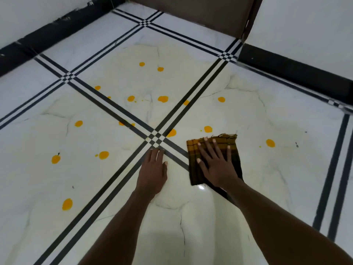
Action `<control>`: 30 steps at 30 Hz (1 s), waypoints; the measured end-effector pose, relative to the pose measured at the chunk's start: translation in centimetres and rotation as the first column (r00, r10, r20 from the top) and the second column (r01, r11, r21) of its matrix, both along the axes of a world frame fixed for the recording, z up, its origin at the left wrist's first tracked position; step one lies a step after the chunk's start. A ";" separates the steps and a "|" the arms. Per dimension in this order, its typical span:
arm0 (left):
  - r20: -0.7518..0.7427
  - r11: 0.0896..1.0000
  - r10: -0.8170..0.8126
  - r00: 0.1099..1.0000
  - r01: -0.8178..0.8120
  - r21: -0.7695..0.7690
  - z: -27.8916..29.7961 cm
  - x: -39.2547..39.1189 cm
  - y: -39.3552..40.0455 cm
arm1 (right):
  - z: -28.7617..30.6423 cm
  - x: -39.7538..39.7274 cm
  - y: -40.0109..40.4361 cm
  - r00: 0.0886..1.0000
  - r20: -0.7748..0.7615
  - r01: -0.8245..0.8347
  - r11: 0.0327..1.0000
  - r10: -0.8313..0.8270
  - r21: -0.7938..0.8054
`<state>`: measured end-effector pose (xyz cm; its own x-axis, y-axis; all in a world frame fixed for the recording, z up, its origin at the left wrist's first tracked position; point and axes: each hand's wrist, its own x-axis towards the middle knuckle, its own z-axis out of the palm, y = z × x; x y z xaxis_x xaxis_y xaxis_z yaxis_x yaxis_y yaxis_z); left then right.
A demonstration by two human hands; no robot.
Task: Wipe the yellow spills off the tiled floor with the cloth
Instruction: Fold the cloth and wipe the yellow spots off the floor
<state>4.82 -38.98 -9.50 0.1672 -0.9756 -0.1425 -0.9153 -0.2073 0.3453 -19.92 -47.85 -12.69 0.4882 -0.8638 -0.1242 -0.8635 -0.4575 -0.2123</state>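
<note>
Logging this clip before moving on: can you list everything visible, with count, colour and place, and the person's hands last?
cloth: one, yellow-brown checked, folded, flat on the floor right of the stripe crossing
yellow spills: about twenty spots and specks, orange-yellow, scattered over the floor ahead and to the left and right; none under the cloth can be judged
tiled floor: white marbled tiles with black double stripes crossing at small checkered squares
skirting: black, along the base of the white walls, far left and right
furniture panel: one, brown, top centre in the corner
left hand: flat on the floor, fingers straight, beside the crossing
right hand: fingers spread, pressing on the cloth
</note>
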 end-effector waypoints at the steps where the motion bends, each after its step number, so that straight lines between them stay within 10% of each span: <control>1: 0.006 1.000 0.005 1.000 -0.005 0.003 0.0 0.0 -0.2 | 0.3 0.2 -0.2 1.000 0.004 0.019 1.000 -0.020 0.016; 14: 0.078 0.974 0.090 0.993 -0.072 -0.215 -4.4 4.9 -3.7 | -1.0 12.0 -14.7 0.999 0.044 0.011 0.994 -0.006 -0.113; 23: 0.051 0.978 0.093 0.994 -0.081 -0.192 -4.2 5.4 -3.7 | -0.1 4.4 -8.2 0.847 -0.034 -0.530 0.840 0.530 -0.118; 30: 0.062 0.978 0.080 0.995 -0.066 -0.196 -4.6 5.5 -3.8 | 0.0 11.3 -16.5 0.999 0.023 0.033 0.993 -0.031 -0.117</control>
<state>10.37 -42.73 -14.05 0.2420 -0.9683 0.0617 -0.9233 -0.2102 0.3213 -8.59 -64.32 -12.69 0.4616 -0.8870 -0.0110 -0.8740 -0.4526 -0.1771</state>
